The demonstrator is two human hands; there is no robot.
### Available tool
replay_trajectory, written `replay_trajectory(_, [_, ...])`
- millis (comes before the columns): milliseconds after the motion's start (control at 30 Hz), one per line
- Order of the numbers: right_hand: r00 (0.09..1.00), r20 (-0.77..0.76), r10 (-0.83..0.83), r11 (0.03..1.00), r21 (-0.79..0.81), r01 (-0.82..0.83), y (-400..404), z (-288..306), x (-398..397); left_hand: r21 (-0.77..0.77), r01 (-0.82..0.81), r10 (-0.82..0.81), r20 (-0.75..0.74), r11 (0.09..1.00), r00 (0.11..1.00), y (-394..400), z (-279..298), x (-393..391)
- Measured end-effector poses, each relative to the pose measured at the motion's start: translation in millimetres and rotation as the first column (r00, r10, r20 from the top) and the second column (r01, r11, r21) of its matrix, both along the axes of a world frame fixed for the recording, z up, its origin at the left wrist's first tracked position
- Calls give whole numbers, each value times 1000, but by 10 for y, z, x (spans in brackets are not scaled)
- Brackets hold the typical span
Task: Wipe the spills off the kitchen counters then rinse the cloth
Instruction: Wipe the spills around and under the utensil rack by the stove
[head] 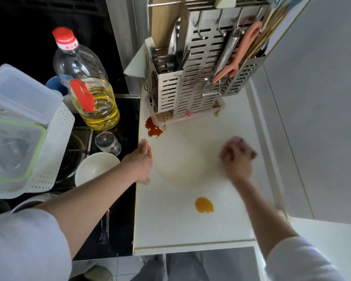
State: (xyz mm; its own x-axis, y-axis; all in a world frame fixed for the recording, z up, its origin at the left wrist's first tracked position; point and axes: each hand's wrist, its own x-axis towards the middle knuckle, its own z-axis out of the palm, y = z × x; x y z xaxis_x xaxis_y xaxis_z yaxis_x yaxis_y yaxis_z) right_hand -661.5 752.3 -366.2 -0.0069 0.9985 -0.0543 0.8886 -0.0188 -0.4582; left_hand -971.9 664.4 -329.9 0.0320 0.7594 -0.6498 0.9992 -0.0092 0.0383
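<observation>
Nearest me on the white counter (190,228) sits a yellow spill (204,205), apart from both my hands. Past it, my right hand (238,159) is blurred, its fingers curled down over a pinkish cloth (238,141) that it presses to the counter; only a bit of the cloth shows beyond my knuckles. My left hand (143,159) lies at the counter's left edge, fingers relaxed and straight, holding nothing. Just beyond its fingertips is a red spill (152,127), touching the foot of the steel rack (193,78) that stands at the back with knives and utensils in it. Left of the counter, on the dark stove (122,220), stand a white bowl (95,168) beside my left wrist, a small shaker (107,142) behind it, and an oil bottle (85,82) with a red cap farther back. Clear boxes (18,126) are stacked at far left.
</observation>
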Motion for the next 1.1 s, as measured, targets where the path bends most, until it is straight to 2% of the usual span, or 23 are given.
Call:
replay_trajectory(33, [988, -27, 154, 988, -4, -154, -228, -2, -165, -6, 1, -1, -6, 1000, 1000, 7, 9, 7])
replay_trajectory(100, [855, -96, 510, 855, -49, -516, -672, -10, -253, -15, 10, -10, -10, 1000, 1000, 15, 17, -7])
replay_trajectory(133, [809, -91, 580, 809, -54, -586, -725, 12, -153, -22, 13, -13, -9, 1000, 1000, 18, 19, -14])
replay_trajectory(167, [820, -102, 563, 822, -27, -568, -639, 35, 15, -31, 15, -15, -8, 999, 1000, 17, 25, -9])
replay_trajectory(200, [882, -77, 466, 884, 7, -467, -480, 57, 188, -35, 14, -15, -11, 999, 1000, 18, 29, -7])
replay_trajectory(267, [987, 49, 150, 989, -2, -150, -121, 84, 519, -35, 16, -17, -23, 999, 1000, 24, 34, 2])
replay_trajectory(300, [997, 77, 0, 1000, -11, 1, -25, 85, 631, -37, 23, -24, -29, 999, 999, 24, 35, 14])
replay_trajectory(367, [984, 117, -131, 991, -15, 134, -83, 48, 550, -43, 30, -32, -35, 999, 999, 22, 34, 16])
replay_trajectory(400, [985, 125, -115, 992, -30, 119, -260, 50, 420, -47, 34, -35, -34, 998, 999, 25, 32, 17])
replay_trajectory(433, [992, 127, -18, 999, -49, 24, -492, 18, 287, -52, 33, -35, -33, 998, 999, 23, 30, 7])
replay_trajectory(500, [956, 102, 277, 960, -74, -270, -946, -2, 212, -59, 36, -38, -33, 998, 999, 35, 27, 4])
replay_trajectory(533, [930, 86, 358, 933, -80, -351, -1012, 31, 261, -61, 38, -40, -35, 997, 999, 38, 28, -2])
replay_trajectory(567, [933, 77, 351, 935, -82, -345, -934, 71, 363, -61, 36, -38, -35, 997, 999, 31, 27, 2])
replay_trajectory(600, [955, 115, 274, 961, -77, -267, -772, 80, 478, -60, 34, -36, -34, 998, 999, 39, 24, 4])
replay_trajectory(667, [976, 218, 16, 997, -77, 1, -413, 78, 701, -63, 35, -37, -36, 997, 999, 40, 9, 5])
replay_trajectory(733, [955, 257, -152, 983, -60, 173, -277, 73, 720, -70, 39, -42, -44, 997, 998, 46, -14, -7])
replay_trajectory(800, [959, 241, -148, 981, -84, 173, -482, 65, 493, -83, 41, -46, -54, 996, 998, 55, -15, 3])
replay_trajectory(900, [968, 176, 177, 976, -155, -150, -1094, 54, 237, -91, 34, -39, -55, 995, 998, 58, -5, 12])
replay_trajectory(967, [938, 193, 289, 953, -155, -261, -1168, 95, 358, -89, 31, -35, -49, 996, 998, 55, 7, 4])
replay_trajectory(1000, [937, 253, 241, 966, -150, -208, -1046, 97, 477, -89, 28, -32, -47, 996, 998, 57, 10, -1])
replay_trajectory(1100, [902, 420, -99, 979, -123, 165, -607, 99, 800, -89, 25, -29, -45, 996, 999, 50, 19, 6])
